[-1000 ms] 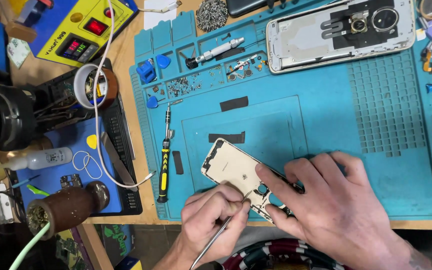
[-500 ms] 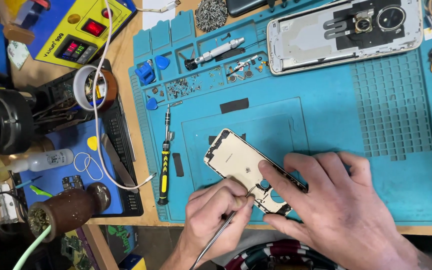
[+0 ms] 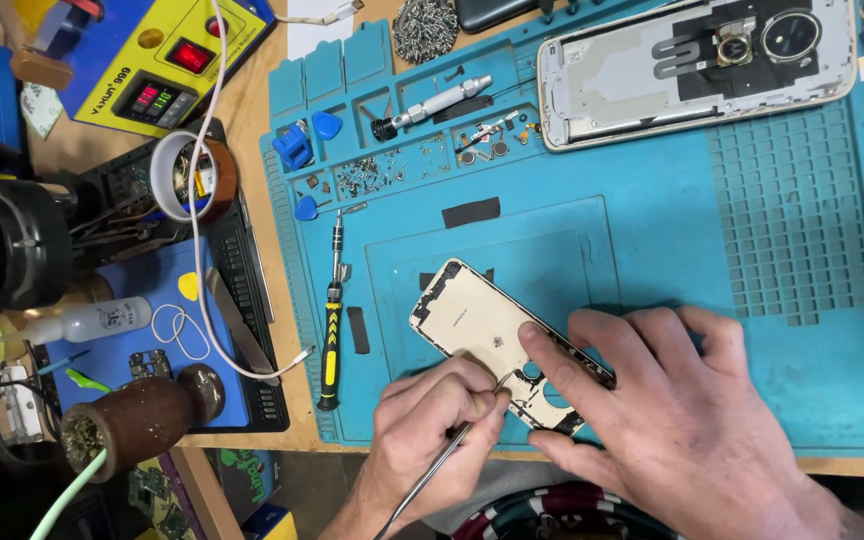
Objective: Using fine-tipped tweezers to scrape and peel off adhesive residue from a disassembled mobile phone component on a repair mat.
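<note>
- Teal repair mat [image 3: 652, 230] covers most of the table; the cream phone frame [image 3: 472, 325] lies tilted at lower centre of it, a little further right and lower than a second ago, as the head camera has shifted slightly.
- Left hand [image 3: 432, 420], bottom centre, is closed around thin metal tweezers [image 3: 432, 475], their tip now at the frame's lower cut-out; earlier it sat just short of it.
- Right hand [image 3: 672, 410], lower right, lies flat with fingers spread, index finger pressing the frame down; it grips nothing.
- Judging by this, fine work at the cut-out is under way.
- Yellow-handled screwdriver [image 3: 330, 335] rests left of the frame; a stripped phone body [image 3: 692, 70] lies at upper right.
</note>
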